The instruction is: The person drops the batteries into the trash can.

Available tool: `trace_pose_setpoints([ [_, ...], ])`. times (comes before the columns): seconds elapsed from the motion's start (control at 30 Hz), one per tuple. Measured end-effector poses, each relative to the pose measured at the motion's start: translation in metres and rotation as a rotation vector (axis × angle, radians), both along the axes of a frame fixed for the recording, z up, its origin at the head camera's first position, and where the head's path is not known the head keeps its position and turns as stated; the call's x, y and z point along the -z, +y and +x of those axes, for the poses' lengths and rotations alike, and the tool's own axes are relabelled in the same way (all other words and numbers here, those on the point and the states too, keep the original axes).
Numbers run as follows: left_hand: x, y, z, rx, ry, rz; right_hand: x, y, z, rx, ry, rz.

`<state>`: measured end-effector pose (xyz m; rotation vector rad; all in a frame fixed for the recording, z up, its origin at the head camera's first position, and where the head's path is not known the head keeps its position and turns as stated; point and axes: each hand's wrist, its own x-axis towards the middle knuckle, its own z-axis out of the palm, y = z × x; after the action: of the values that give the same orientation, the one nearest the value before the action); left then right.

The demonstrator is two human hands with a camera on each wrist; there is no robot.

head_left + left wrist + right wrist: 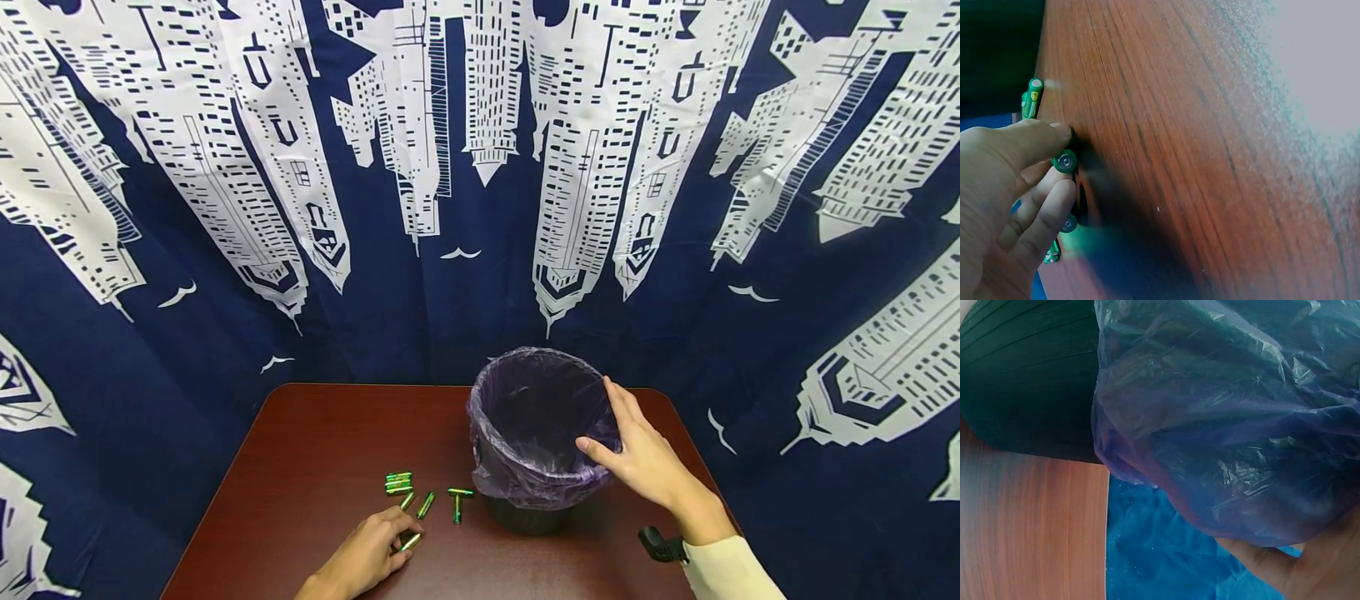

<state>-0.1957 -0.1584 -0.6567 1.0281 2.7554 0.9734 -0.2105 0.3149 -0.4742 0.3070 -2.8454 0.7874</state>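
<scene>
In the head view a dark trash bin (525, 518) stands upright on the table, lined with a translucent purple plastic bag (506, 479) folded over its rim. My right hand (648, 458) holds the bin's right rim, its thumb over the opening and its fingers along the outer side. The bag partly hides that hand (1322, 569) in the right wrist view. Left of the bin, my left hand (369, 546) pinches a green battery (1065, 161) between thumb and fingers, low over the table. Beyond its fingers lie several loose green batteries (426, 505).
Several batteries (399, 482) lie side by side in a small group, and two form a T near the bin, one the crossing battery (461, 492). The reddish-brown table (330, 433) ends at a dark blue curtain (480, 308) printed with white buildings.
</scene>
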Motion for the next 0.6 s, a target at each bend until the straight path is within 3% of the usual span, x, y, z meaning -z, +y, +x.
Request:
trace_pose_setpoints([
  [0.6,-0.0031,0.0022,-0.0009,-0.027,-0.003,0.108,0.0005,0.0003,-0.0018,-0.003,-0.006,-0.011],
])
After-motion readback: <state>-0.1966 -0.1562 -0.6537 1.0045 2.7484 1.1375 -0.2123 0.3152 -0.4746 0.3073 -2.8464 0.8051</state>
